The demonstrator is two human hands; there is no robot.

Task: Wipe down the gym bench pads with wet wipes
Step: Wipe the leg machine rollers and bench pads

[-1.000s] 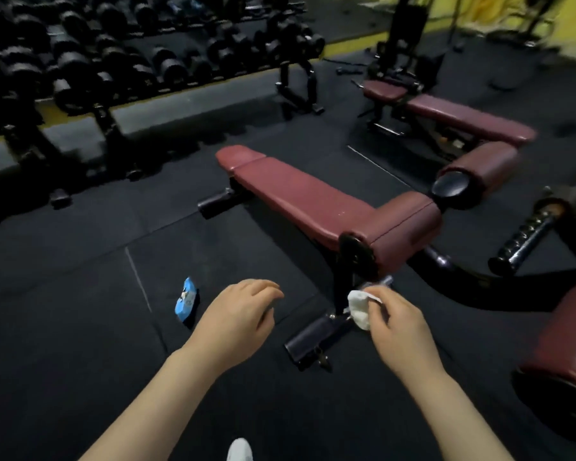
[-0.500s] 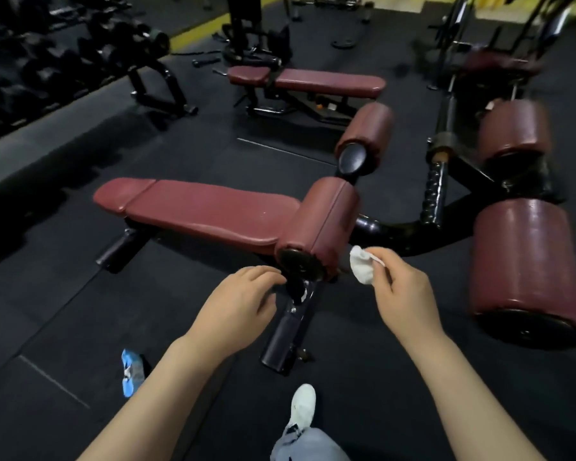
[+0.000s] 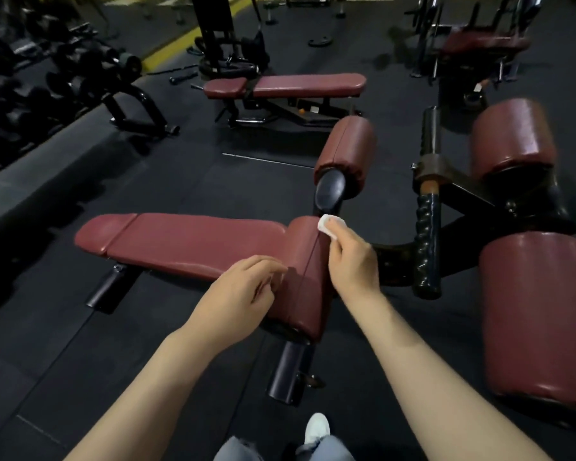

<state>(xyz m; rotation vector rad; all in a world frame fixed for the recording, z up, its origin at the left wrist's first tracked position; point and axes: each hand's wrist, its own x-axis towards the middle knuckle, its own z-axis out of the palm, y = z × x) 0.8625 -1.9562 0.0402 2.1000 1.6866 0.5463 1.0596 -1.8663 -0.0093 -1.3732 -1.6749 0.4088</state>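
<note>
Right hand (image 3: pixel 353 264): fingers curled round a folded white wipe (image 3: pixel 328 225), pinching it at the fingertips so a flat pad of cloth faces outward. The wipe meets the far upper end of the near roller (image 3: pixel 305 277), beside its seam; contact looks made, though how firmly it presses cannot be told.

Left hand (image 3: pixel 243 291): empty, fingers loosely bent, hovering at the roller's left flank where it joins the bench (image 3: pixel 193 242). Whether the fingertips touch the vinyl cannot be told. It seems placed to steady the roller against turning under the wipe.

Near roller: maroon cylinder lying across the bench end, closest to the person, so it is the natural first surface. Its seam runs lengthwise, a likely guide for strokes.

Bench: long maroon pad stretching away to the left, with a shorter head section at its far end. Judged not yet wiped in this stage; nothing shows wet streaks clearly.

Far roller (image 3: pixel 346 154): second maroon cylinder beyond the first, black end cap facing the viewer, apart from both hands.

Stance: one white shoe (image 3: pixel 317 427) planted just behind the bench foot (image 3: pixel 290 374), bringing both arms over the roller.

Surroundings: another bench (image 3: pixel 310 84) farther back; two large maroon rollers (image 3: pixel 512 141) at right; dumbbell rack (image 3: pixel 64 78) at left.

Step in hand: likely the opening stroke along the near roller, drawn toward the person.
</note>
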